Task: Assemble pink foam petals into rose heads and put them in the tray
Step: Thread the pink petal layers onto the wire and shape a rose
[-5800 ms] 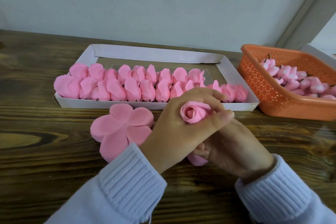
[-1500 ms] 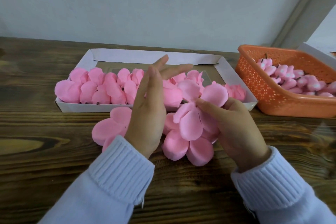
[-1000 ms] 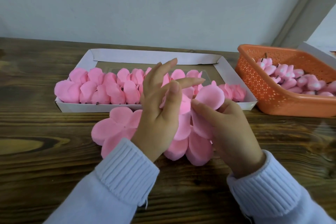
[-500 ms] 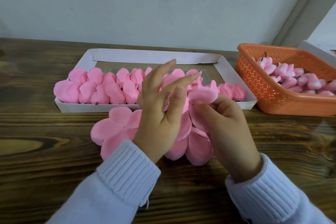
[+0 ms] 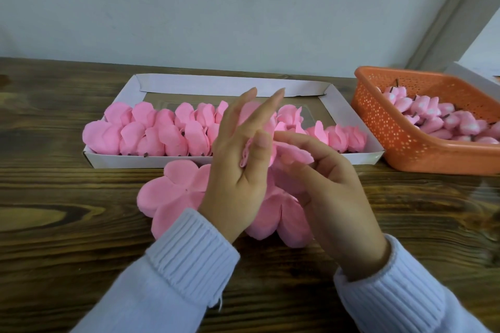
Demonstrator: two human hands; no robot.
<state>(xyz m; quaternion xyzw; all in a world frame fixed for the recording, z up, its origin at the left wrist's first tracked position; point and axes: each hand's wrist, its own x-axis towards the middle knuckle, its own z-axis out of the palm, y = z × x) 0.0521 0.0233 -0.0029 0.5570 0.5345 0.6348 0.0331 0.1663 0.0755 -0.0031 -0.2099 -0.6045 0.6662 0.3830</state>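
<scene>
Left hand (image 5: 238, 178) pinches a pink foam flower (image 5: 281, 213) at its centre; right hand (image 5: 332, 192) pinches one petal (image 5: 295, 155). Rose heads (image 5: 151, 132) fill the tray (image 5: 230, 84) behind.

The petals (image 5: 173, 192) were plain pink, as were the roses (image 5: 151, 132) in the white tray (image 5: 230, 84). The right basket (image 5: 392, 127) was orange, dotted with small holes; its buds (image 5: 433, 116) were pink with paler tips. The table (image 5: 67, 224) showed dark brown grain, the ribbed sleeves (image 5: 189, 251) pale blue, the wall (image 5: 216, 8) off-white.
</scene>
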